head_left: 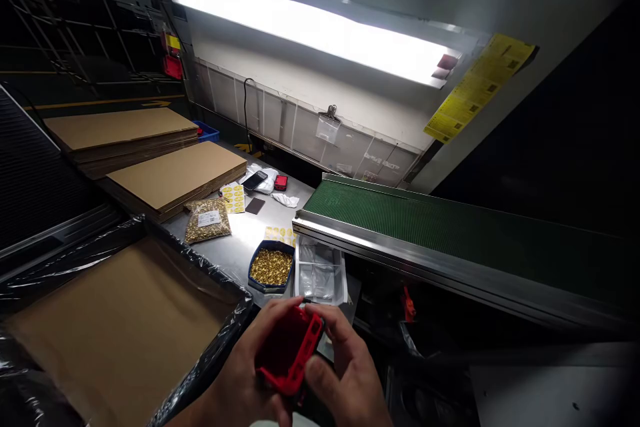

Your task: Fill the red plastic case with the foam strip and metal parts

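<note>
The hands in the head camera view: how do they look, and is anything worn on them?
The left hand and right hand are both bare: no gloves, no rings that can be seen. The short nails are unpainted. No sleeve or watch shows; the wrists leave the picture at its lower edge.

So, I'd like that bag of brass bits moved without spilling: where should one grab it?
The bag of brass parts lies flat on the steel table. Probably best pinched from above at its near edge, where nothing crowds it, since cardboard sheets sit behind it.
</note>
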